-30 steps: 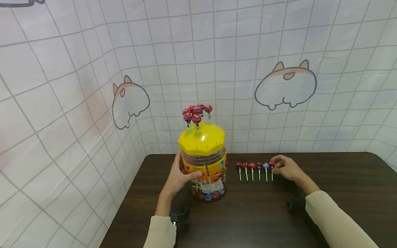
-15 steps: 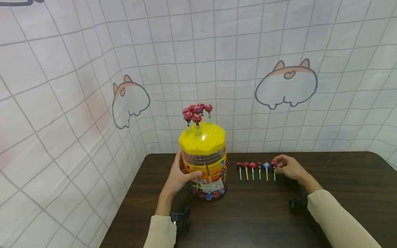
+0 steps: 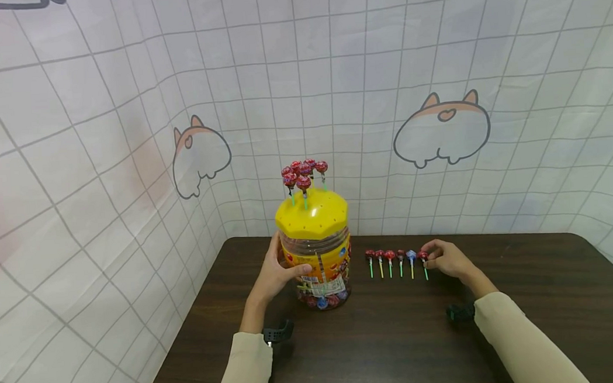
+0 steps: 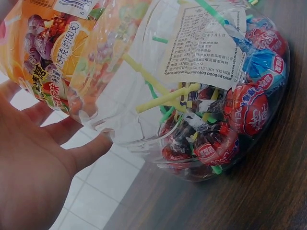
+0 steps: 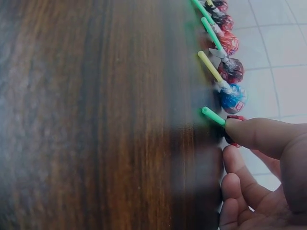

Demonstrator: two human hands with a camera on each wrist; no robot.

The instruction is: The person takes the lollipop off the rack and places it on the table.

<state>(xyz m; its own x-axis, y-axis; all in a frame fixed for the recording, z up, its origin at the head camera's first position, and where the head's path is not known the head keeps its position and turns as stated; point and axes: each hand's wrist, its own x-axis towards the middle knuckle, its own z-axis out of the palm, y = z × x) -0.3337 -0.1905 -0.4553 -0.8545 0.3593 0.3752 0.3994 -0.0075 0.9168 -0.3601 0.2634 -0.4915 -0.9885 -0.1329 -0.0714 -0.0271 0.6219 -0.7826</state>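
A clear candy jar (image 3: 318, 261) with a yellow lid (image 3: 313, 214) stands upright on the table. Several red-wrapped lollipops (image 3: 304, 183) stick up out of the lid. My left hand (image 3: 276, 275) holds the jar's left side, thumb across the front and fingers round behind. Through the jar's wall in the left wrist view, more lollipops (image 4: 249, 108) show at its bottom. My right hand (image 3: 445, 259) pinches the head of a red lollipop (image 5: 213, 116) with a green stick, at the right end of a row. Beside it lies a blue lollipop (image 5: 233, 99) with a yellow stick.
The row goes on leftward toward the jar, with a red lollipop (image 3: 389, 256) among several on the dark wooden table (image 3: 389, 339). A white gridded cloth (image 3: 355, 124) rises behind the table and along its left side.
My right hand has shifted slightly right with the red lollipop, widening its gap from the blue one. Its stick now slants a little. The left hand and jar stay put.
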